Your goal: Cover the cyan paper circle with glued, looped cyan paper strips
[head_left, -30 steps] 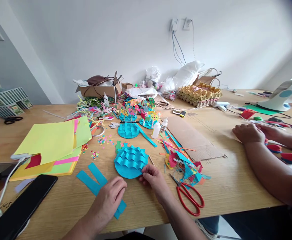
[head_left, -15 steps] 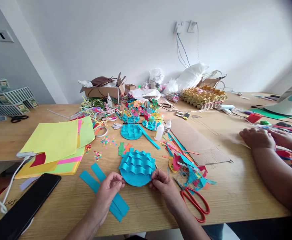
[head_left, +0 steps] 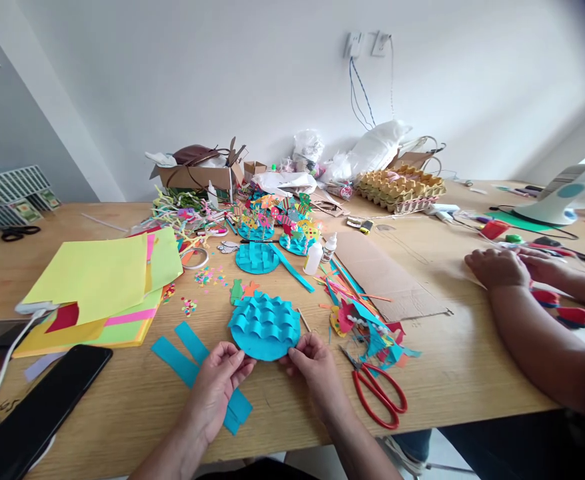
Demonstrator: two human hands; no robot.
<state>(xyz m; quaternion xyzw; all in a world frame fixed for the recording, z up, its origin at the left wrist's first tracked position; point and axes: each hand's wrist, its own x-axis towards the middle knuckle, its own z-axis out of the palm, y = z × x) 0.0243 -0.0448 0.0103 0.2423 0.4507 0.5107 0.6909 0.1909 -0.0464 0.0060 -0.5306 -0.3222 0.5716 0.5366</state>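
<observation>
A blue paper disc with rows of wavy paper strips across its upper part is held between my two hands. My left hand pinches its lower left edge, and my right hand grips the lower right edge. Flat blue paper strips lie partly under my left hand. Red-handled scissors rest on the table right of my right hand. Just beyond the disc are a green paper fish and an orange one. Farther back sits another blue disc with flatter strips.
Two glue bottles stand beside a cardboard sheet. Coloured paper sheets and a black phone lie at left. Paper scraps are heaped near the scissors. Another person's hands work at the right.
The view has shifted slightly, moving the scene left and up. My hands have slid closer together along the disc's lower edge, and the disc's near edge looks tilted up a little.
</observation>
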